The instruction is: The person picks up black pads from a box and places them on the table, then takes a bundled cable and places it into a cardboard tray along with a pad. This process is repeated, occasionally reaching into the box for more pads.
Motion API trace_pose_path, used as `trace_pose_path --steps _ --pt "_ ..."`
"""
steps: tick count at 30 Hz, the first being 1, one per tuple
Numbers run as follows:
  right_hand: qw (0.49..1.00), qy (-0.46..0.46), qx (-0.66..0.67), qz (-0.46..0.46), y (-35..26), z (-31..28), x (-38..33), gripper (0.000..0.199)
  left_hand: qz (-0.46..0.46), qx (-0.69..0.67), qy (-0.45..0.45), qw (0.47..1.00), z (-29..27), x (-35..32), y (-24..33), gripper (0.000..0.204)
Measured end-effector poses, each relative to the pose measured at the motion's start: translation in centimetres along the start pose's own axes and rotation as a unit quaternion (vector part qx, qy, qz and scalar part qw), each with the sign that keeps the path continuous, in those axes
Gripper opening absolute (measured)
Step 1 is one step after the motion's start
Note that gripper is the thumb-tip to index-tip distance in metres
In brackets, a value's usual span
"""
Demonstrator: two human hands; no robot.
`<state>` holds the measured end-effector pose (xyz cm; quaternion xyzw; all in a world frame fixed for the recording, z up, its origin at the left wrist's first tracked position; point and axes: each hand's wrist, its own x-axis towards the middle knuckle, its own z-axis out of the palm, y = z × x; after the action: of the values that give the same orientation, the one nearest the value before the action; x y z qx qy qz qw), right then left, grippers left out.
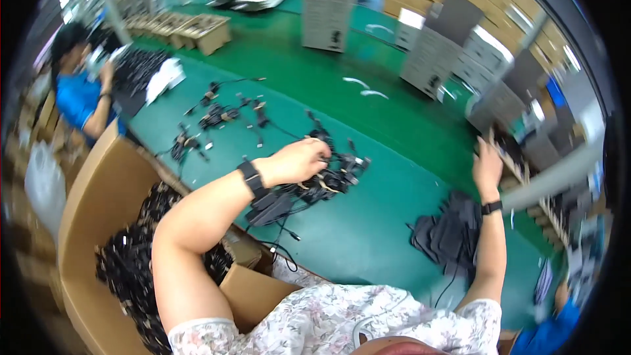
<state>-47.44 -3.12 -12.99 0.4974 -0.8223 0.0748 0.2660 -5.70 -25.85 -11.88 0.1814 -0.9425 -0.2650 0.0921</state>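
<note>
My left hand (pixel 303 162) reaches over a heap of bundled black cables (pixel 328 184) in the middle of the green table. Its fingers are curled and pinched on a cable bundle at the heap's far side. Stretched out to the right, my right hand (pixel 487 165) is at the near end of a divided cardboard tray (pixel 507 148); its fingers are extended, and I see nothing held. Below that hand lies a pile of flat black pouches (pixel 447 230). More cable bundles (pixel 217 116) are scattered to the left on the table.
An open carton (pixel 92 204) full of tied black cables (pixel 131 276) stands at my left. Grey upright boxes (pixel 430 52) line the far green belt (pixel 282 59). A co-worker in blue (pixel 79 98) sits at the far left; another blue sleeve (pixel 549 335) shows at lower right.
</note>
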Motion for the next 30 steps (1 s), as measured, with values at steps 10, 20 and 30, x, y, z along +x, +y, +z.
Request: trace_pose_path --steps 10,20,30 --pt "0.993 -0.071 0.087 0.047 -1.7 -11.9 -13.9 0.033 -0.022 -0.049 -0.038 0.998 -0.8 -0.3 1.0 0.024" --pt "0.938 0.033 -0.048 0.341 4.2 -20.1 -31.7 0.018 -0.012 -0.043 -0.069 0.997 0.0 -0.2 -0.9 0.022" --pt "0.833 -0.116 -0.205 0.5 7.3 -24.7 -48.3 0.02 -0.05 -0.035 -0.088 0.994 0.7 -0.7 -3.5 0.025"
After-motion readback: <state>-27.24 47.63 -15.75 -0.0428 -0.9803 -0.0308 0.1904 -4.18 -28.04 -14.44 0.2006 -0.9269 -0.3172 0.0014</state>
